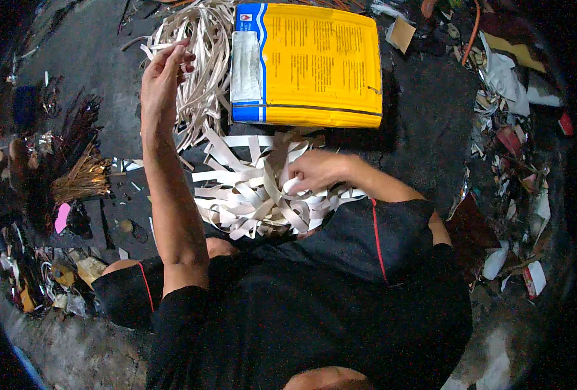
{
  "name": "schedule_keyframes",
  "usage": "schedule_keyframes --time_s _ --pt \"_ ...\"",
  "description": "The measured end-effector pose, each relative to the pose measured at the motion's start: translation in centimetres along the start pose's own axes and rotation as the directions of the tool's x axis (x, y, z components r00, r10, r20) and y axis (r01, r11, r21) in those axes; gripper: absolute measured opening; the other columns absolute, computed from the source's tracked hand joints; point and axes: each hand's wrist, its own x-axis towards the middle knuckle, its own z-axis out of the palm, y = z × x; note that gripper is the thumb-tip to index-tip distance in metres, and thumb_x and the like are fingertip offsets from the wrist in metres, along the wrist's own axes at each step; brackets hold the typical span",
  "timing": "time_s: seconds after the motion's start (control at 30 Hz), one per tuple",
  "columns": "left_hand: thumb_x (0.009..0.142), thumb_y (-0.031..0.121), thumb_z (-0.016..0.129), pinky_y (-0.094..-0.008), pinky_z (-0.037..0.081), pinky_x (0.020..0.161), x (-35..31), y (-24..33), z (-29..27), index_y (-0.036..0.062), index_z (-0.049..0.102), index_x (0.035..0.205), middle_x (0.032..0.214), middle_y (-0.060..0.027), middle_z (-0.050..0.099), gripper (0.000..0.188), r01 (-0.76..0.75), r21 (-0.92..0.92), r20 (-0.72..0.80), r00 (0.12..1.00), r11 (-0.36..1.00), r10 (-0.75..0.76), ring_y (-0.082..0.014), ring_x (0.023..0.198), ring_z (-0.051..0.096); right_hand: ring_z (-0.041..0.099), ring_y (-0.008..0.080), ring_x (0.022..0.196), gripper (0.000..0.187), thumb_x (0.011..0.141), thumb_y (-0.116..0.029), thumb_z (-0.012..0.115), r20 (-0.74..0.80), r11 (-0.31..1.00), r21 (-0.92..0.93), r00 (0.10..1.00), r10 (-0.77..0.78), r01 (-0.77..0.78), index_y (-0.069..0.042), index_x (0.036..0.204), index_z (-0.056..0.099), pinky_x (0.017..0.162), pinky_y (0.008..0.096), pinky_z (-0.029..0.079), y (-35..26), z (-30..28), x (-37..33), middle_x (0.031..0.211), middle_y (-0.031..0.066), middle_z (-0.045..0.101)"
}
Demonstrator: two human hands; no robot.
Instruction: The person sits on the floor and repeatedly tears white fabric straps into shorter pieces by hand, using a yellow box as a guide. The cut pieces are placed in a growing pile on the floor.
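On dark floor [425, 123], beside yellow box [321, 62]: left hand [163, 75] raised, fingers pinched on pale strips [201, 71]; right hand [314, 170] closed on loose white strips [249, 195].

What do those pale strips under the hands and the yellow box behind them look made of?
Strips: likely thin card or stiff paper, matte off-white; they curl and hold bends. Box: probably printed cardboard, slightly glossy yellow with a blue edge, crisp folded corners.
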Motion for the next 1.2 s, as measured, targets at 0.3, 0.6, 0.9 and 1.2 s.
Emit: schedule_keyframes --time_s 0.3,0.6,0.9,1.2 --pt "0.095 0.028 0.057 -0.0247 0.045 0.073 -2.8 4.1 2.4 0.0023 0.063 0.111 0.094 -0.0018 0.064 0.031 0.036 0.043 0.438 0.898 0.998 -0.051 -0.0085 0.082 0.055 0.052 0.0154 0.07 0.028 0.092 -0.031 0.057 0.015 0.892 0.408 0.976 -0.219 0.194 -0.003 0.096 0.057 0.064 0.0336 0.046 1.0 1.4 0.3 0.08 0.0051 0.059" --pt "0.095 0.036 0.057 -0.0261 0.045 0.071 -6.3 6.9 5.4 0.0009 0.059 0.114 0.089 -0.001 0.063 0.039 -0.135 0.225 0.896 0.418 0.965 -0.151 -0.0099 0.08 0.054 0.058 0.0057 0.065 0.025 0.091 -0.024 0.063 -0.456 0.946 0.297 0.89 0.022 0.128 0.0 0.099 0.065 0.055 0.0225 0.047 -8.7 -13.5 -10.4 0.079 0.0019 0.065" --pt "0.095 0.03 0.057 -0.0225 0.043 0.064 -4.6 6.2 0.5 0.0007 0.065 0.107 0.071 0.0018 0.056 0.033 -0.115 0.172 0.676 0.736 0.978 -0.033 -0.0074 0.067 0.05 0.061 0.0099 0.06 0.032 0.089 -0.031 0.065 -0.319 0.921 0.349 0.903 0.287 -0.17 0.0 0.1 0.064 0.054 0.0258 0.051 -6.3 -14.5 -15.1 0.075 0.0047 0.066" --pt "0.093 0.025 0.056 -0.025 0.044 0.069 -1.7 3.7 -0.8 0.0056 0.058 0.094 0.077 -0.0008 0.057 0.02 0.075 -0.588 0.065 0.997 0.805 -0.045 -0.0106 0.07 0.054 0.059 0.0091 0.06 0.031 0.094 -0.032 0.058 -0.305 0.876 0.467 0.907 0.289 -0.122 -0.002 0.099 0.063 0.056 0.0259 0.051 -1.7 -10.6 -15.6 0.07 0.0013 0.062"
